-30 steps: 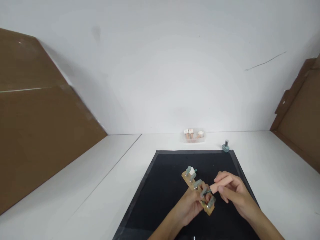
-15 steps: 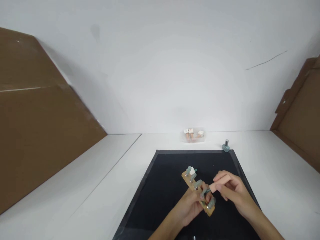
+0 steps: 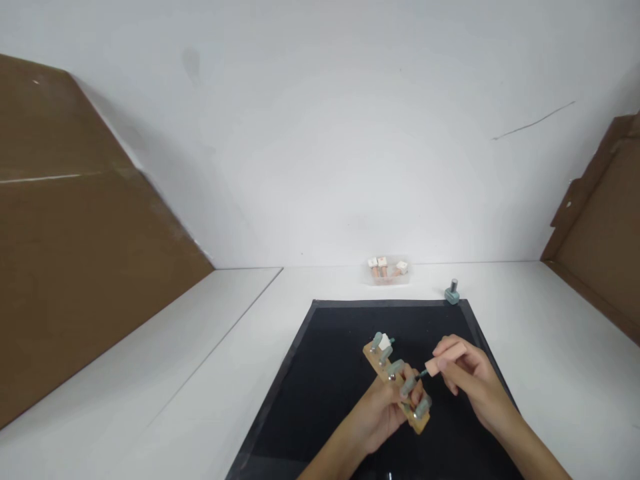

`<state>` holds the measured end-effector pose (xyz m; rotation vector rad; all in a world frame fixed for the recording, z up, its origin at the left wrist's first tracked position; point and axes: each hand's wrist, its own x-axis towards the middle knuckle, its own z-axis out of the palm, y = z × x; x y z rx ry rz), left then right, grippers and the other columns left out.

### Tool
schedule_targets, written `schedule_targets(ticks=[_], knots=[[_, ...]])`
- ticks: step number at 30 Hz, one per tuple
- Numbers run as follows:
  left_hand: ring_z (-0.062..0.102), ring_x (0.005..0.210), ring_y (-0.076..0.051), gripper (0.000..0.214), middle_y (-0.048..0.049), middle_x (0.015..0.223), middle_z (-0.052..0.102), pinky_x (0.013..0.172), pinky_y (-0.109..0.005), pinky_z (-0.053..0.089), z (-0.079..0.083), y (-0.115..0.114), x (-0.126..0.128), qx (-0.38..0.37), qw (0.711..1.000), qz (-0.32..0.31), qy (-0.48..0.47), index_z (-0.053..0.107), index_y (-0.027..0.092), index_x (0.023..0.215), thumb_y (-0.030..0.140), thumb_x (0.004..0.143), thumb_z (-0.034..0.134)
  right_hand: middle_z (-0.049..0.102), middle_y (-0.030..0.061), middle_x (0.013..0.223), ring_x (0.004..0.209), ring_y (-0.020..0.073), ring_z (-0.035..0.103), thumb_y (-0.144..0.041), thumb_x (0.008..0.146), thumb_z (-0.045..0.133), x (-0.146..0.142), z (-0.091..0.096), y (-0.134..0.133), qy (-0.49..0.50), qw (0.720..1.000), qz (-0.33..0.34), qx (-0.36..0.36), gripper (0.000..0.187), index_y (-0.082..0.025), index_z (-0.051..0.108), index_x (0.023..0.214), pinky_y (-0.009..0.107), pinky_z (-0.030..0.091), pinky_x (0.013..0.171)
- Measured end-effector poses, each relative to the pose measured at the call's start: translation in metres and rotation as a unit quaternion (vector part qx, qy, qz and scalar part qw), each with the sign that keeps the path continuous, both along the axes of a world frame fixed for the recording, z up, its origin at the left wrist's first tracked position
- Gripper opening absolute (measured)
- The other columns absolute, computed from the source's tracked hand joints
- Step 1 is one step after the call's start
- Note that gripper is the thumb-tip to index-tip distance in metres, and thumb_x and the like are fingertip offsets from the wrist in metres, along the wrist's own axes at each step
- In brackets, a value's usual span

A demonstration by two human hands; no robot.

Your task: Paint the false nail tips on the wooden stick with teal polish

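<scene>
Head view: from where I stand, both hands are at work over the black mat (image 3: 320, 373), toward its right edge, close to each other but apart. The left hand (image 3: 384, 405) is wrapped around a wooden strip (image 3: 379, 366) bearing a slanting row of grey-green tabs (image 3: 395, 367), with a white block (image 3: 385, 343) at its far end. Whether the strip touches the mat, I can't tell. The right hand (image 3: 473, 379) pinches a peach-coloured handle (image 3: 444, 360) between thumb and fingers; a thin dark green rod (image 3: 423, 374) runs from it to one of the tabs beside the left fingers. At the mat's far right corner stands a grey-green block (image 3: 452, 297) with its metal post upright. Just beyond the mat's far edge, a clear box (image 3: 391, 281) holds several white-headed pieces (image 3: 382, 263).
</scene>
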<state>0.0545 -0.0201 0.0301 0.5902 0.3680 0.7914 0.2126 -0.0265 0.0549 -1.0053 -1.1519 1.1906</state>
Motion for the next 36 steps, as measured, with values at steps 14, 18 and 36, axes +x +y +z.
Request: schedule_targets(ticks=[14,18,36], knots=[[0.047,0.055,-0.010,0.028,0.0029,0.055,0.052,0.058,-0.024,0.030,0.0036,0.0017,0.0010,-0.005,0.999,-0.002,0.035,0.048,0.016,0.059,0.025,0.053,0.074,0.054,-0.0004,0.063,0.039,0.0046,0.037,-0.044,0.068,0.072,0.0015,-0.0031,-0.0012,0.035,0.998,0.054,-0.014,0.031,-0.016,0.061,0.060,0.019,0.031,0.036],[0.046,0.055,-0.010,0.027,0.0029,0.055,0.050,0.057,-0.025,0.028,0.0020,0.0014,0.0020,0.006,0.999,-0.006,0.041,0.048,0.016,0.060,0.027,0.055,0.072,0.054,-0.0002,0.061,0.040,0.0057,0.038,-0.046,0.069,0.071,0.0025,-0.0003,-0.0003,0.011,0.997,0.075,-0.030,0.031,-0.016,0.063,0.062,0.020,0.031,0.037],[0.047,0.057,-0.009,0.026,0.0021,0.058,0.051,0.059,-0.026,0.029,-0.0012,0.0000,-0.0009,0.023,1.000,-0.019,0.002,0.046,0.015,0.060,0.024,0.058,0.071,0.055,-0.0009,0.068,0.041,0.0034,0.040,-0.044,0.065,0.075,-0.0002,0.0021,-0.0011,0.024,0.998,0.024,-0.050,0.032,-0.015,0.063,0.060,0.017,0.031,0.037]])
